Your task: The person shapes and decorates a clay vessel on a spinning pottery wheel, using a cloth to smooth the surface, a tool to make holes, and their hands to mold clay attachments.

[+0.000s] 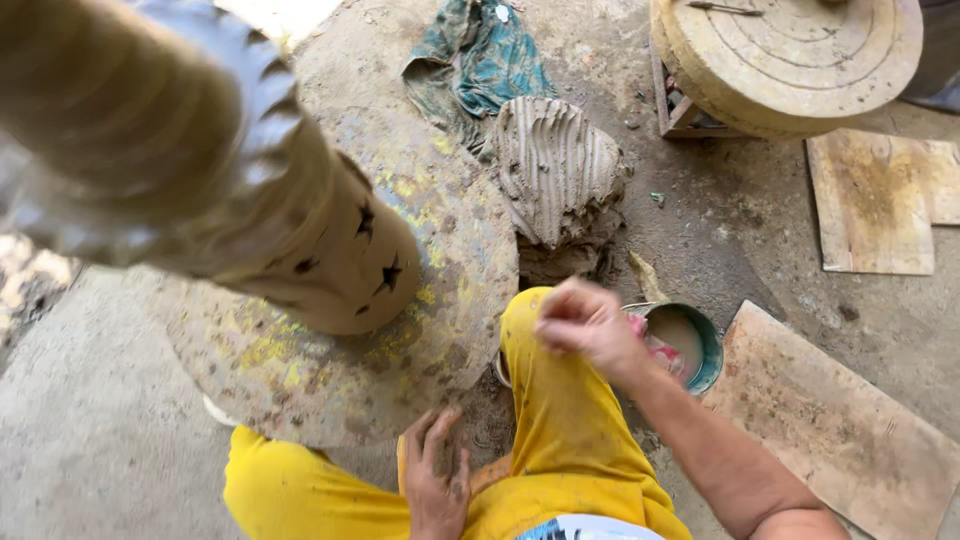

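**Potter's floor station: tall clay vessel on wheel, both hands clear of it**

- Landmark: round, flat, clay-crusted potter's wheel disc with yellow flecks (400, 300), lying on the ground.
- Tall tan clay vessel with star-shaped cut-outs and a fluted rim (250, 190): stands on the disc, rising toward the camera; its top is blurred.
- Left hand (437, 485): at the near edge of the disc, fingers spread, muddy, resting beside the yellow-trousered leg (560, 430); holds nothing.
- Right hand (585, 320): right of the disc, raised over the knee, fingers curled in loosely; whether it pinches anything cannot be told.
- Green-rimmed round bowl of cloudy water (695, 345): right of the disc, just beyond the right hand.
- Grey ridged lump of raw clay (555, 170): at the disc's far right edge.
- Crumpled teal cloth (480, 60): beyond the disc, touching the lump.
- Second round grooved wheel head (790, 55): far right of the disc, well apart.
- Flat clay-smeared wooden boards (870, 200): right of the disc, on the ground.
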